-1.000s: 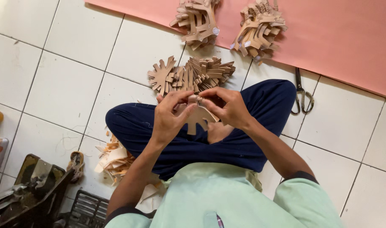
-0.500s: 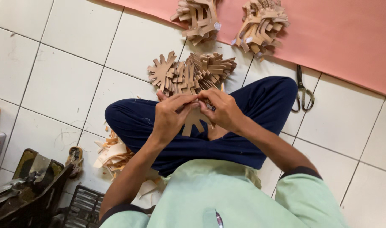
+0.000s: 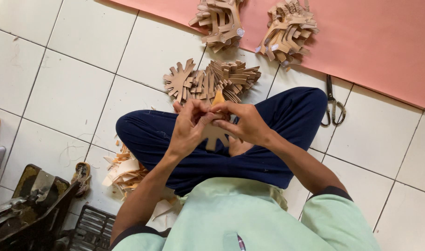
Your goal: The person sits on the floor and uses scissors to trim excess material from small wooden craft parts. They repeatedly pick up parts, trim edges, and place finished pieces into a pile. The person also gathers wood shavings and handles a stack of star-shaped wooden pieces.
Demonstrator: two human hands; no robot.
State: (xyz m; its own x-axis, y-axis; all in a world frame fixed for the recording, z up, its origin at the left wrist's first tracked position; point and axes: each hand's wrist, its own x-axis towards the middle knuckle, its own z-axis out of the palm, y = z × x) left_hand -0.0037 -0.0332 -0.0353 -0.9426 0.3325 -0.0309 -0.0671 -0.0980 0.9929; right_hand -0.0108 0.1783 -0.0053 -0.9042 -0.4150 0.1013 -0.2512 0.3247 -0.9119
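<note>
— What sits off to the left of the grip?

— Down and well to the left, a dark machine (image 3: 33, 204) at the frame's corner. Nearer in, just below and left of the hands, a heap of pale scraps (image 3: 124, 169) lies on the tile floor (image 3: 68, 93), tucked against the knee in dark blue trousers (image 3: 147, 135).

— And the hands themselves?

— The left hand (image 3: 189, 128) and the right hand (image 3: 242, 123) meet over the lap, fingertips touching. Both are pinched together on one tan cutout (image 3: 215, 135) — a flat piece with short prongs, held upright between them. Its lower part hangs below the fingers; a tip pokes up above them.

— Anything just beyond the grip?

— Right above it, on the floor, a pile (image 3: 210, 81) of the same tan cutouts, fanned out and almost touching the shins. Farther up, two more stacks: a left stack (image 3: 219, 21) at the edge of a pink sheet (image 3: 370, 42), and a right stack (image 3: 287, 32) fully on it.

— And to the right?

— Scissors (image 3: 332, 104) lie on the tile just beyond the right knee, blades pointing toward the pink sheet, well apart from the hands.
</note>
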